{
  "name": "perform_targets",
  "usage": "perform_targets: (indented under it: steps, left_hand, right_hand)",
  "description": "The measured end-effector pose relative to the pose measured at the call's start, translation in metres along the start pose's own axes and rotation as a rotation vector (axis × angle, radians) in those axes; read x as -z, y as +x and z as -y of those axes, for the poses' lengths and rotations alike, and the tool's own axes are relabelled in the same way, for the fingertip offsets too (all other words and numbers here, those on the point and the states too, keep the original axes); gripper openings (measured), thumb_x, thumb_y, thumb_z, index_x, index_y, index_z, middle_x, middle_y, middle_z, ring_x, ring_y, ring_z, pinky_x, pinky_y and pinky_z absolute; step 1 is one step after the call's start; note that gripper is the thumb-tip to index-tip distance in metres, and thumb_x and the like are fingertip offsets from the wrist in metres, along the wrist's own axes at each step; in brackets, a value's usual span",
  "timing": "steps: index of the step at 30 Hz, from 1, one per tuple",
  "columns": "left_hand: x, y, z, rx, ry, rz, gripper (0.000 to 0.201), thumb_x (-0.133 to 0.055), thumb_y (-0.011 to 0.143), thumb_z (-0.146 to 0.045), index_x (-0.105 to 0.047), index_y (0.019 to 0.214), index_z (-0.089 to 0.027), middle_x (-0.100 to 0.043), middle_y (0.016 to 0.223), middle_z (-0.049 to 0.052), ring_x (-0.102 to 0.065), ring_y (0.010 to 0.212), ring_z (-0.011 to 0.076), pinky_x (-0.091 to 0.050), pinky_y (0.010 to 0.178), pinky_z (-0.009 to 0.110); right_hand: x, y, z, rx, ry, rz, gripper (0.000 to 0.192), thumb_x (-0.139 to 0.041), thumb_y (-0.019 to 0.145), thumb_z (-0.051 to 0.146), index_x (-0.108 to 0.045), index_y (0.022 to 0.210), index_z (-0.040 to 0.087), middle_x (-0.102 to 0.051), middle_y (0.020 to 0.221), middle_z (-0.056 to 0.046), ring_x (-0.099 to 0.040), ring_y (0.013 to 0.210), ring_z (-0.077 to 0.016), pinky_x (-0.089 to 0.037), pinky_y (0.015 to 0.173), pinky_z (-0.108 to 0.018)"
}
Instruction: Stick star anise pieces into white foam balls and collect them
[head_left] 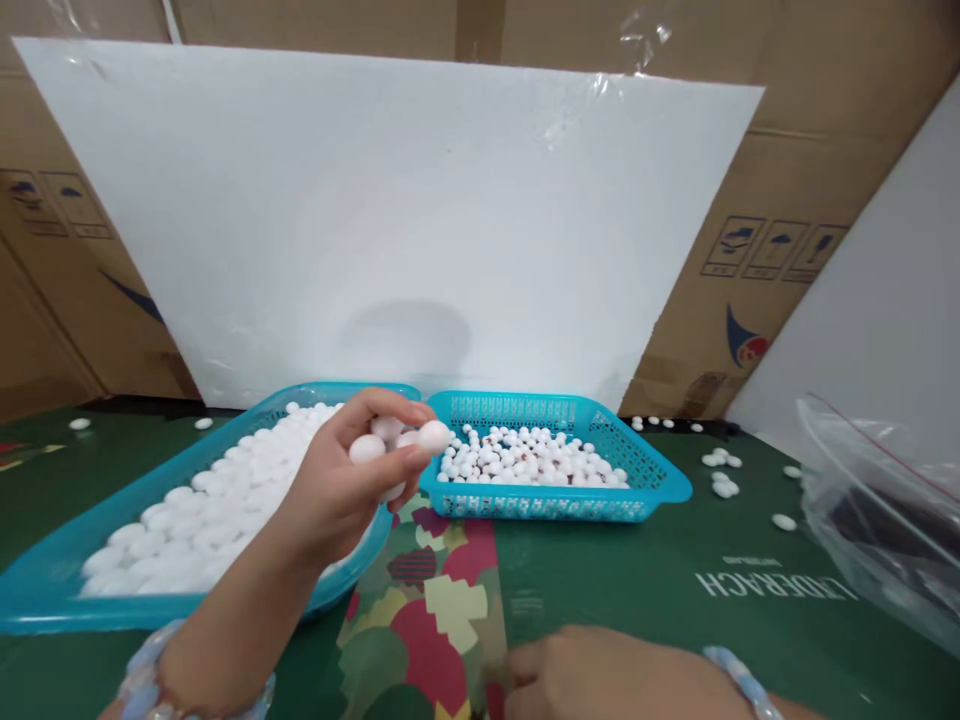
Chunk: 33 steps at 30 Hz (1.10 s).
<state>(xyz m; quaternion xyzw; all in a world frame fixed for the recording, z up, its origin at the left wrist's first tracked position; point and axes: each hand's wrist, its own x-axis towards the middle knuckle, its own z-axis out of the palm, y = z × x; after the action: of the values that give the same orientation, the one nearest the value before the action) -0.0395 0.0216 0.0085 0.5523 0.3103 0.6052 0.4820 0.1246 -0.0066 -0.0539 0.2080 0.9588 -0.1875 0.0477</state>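
Observation:
My left hand (341,480) is raised above the inner edge of a large blue basket (45,612). Its fingers are closed around several smooth white balls (367,449), one pinched between thumb and forefinger. More white balls (217,500) of the same kind fill that basket. My right hand (607,675) is low at the bottom edge of the view, over the table, with its fingers curled. Its fingertips are blurred and partly cut off, so whatever they may hold is unclear.
A second blue basket (540,505), at centre right, contains smaller white balls (517,455) with reddish-brown bits among them. Loose white balls (721,485) lie on the green tabletop (600,570). A clear plastic bag (885,510) with dark contents sits at right. White board (450,220) and cardboard (810,110) stand behind.

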Motion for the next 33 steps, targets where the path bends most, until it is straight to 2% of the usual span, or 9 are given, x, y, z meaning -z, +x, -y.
perform_targets:
  steps: [3,7,11,13,17,20,24,29,33]
  left_hand:
    - [-0.001,0.001,0.001,0.066,-0.055,-0.008,0.011,-0.056,0.047,-0.014,-0.05,0.052,-0.023,-0.046,0.049,-0.003,-0.035,0.03,0.0037,-0.022,0.025,0.015]
    - [-0.004,0.001,0.0,0.107,-0.158,-0.052,0.014,-0.057,0.045,-0.016,-0.049,0.055,-0.022,-0.04,0.043,-0.004,-0.033,0.031,0.0032,-0.017,0.024,0.013]
    - [-0.01,0.0,0.0,0.137,-0.172,-0.056,0.014,-0.057,0.046,-0.017,-0.048,0.056,-0.021,-0.044,0.047,-0.004,-0.034,0.032,0.0023,-0.014,0.024,0.012]
    - [-0.013,0.0,0.001,0.144,-0.17,-0.046,0.012,-0.056,0.047,-0.017,-0.047,0.054,-0.02,-0.045,0.05,-0.004,-0.034,0.033,0.0019,-0.014,0.025,0.012]
    - [-0.016,0.0,0.0,0.146,-0.156,-0.051,0.009,-0.052,0.048,-0.016,-0.045,0.052,-0.02,-0.045,0.05,-0.004,-0.033,0.033,0.002,-0.012,0.025,0.012]
    - [-0.018,0.001,-0.001,0.124,-0.137,-0.082,0.006,-0.045,0.053,-0.014,-0.043,0.051,-0.019,-0.043,0.048,-0.004,-0.033,0.033,0.0022,-0.012,0.026,0.012]
    - [-0.02,0.001,-0.001,0.099,-0.11,-0.114,0.008,-0.038,0.058,-0.013,-0.041,0.053,-0.018,-0.043,0.048,-0.003,-0.033,0.032,0.0026,-0.013,0.027,0.013]
    - [-0.023,0.001,0.004,0.153,-0.059,-0.043,0.007,-0.036,0.061,-0.014,-0.039,0.055,-0.018,-0.041,0.048,-0.005,-0.034,0.033,0.0022,-0.016,0.028,0.012]
    - [-0.025,0.0,0.011,0.234,-0.036,0.052,0.005,-0.046,0.056,-0.016,-0.042,0.057,-0.017,-0.042,0.047,-0.005,-0.035,0.033,0.0023,-0.02,0.027,0.011]
  right_hand:
    - [-0.002,0.001,-0.002,0.036,-0.052,0.016,0.011,-0.044,0.072,0.021,-0.054,0.072,0.017,-0.053,0.06,0.002,-0.044,0.049,-0.0064,-0.025,0.037,-0.016]
    - [-0.001,-0.001,0.0,-0.004,-0.053,0.011,0.012,-0.047,0.07,0.022,-0.053,0.062,0.016,-0.055,0.064,0.002,-0.047,0.053,-0.0067,-0.03,0.042,-0.016]
    - [0.005,-0.006,0.007,-0.1,0.062,0.043,0.006,-0.049,0.068,0.015,-0.054,0.067,0.016,-0.057,0.072,0.0,-0.05,0.064,-0.0096,-0.035,0.051,-0.017]
    - [0.011,-0.01,0.011,-0.151,0.095,0.047,0.008,-0.051,0.065,0.012,-0.054,0.073,0.015,-0.056,0.078,-0.002,-0.05,0.07,-0.012,-0.037,0.059,-0.02]
    - [0.015,-0.017,0.011,-0.126,0.154,-0.057,0.018,-0.053,0.062,0.009,-0.053,0.078,0.016,-0.055,0.08,-0.002,-0.048,0.074,-0.014,-0.036,0.068,-0.025]
    - [0.013,-0.02,0.006,-0.049,0.216,-0.101,0.02,-0.05,0.064,0.006,-0.053,0.082,0.016,-0.053,0.082,-0.002,-0.048,0.074,-0.0117,-0.036,0.064,-0.02]
    - [0.011,-0.022,0.002,-0.026,0.242,-0.134,0.023,-0.046,0.065,0.0,-0.056,0.081,0.015,-0.053,0.079,-0.002,-0.048,0.07,-0.0087,-0.036,0.062,-0.016]
    - [0.017,-0.023,0.002,-0.013,0.315,-0.215,0.023,-0.042,0.067,-0.001,-0.056,0.079,0.013,-0.052,0.075,-0.002,-0.048,0.069,-0.0078,-0.038,0.062,-0.016]
    - [0.02,-0.026,0.0,0.011,0.359,-0.37,0.021,-0.042,0.067,-0.001,-0.053,0.078,0.012,-0.051,0.071,-0.001,-0.047,0.063,-0.0063,-0.038,0.058,-0.015]
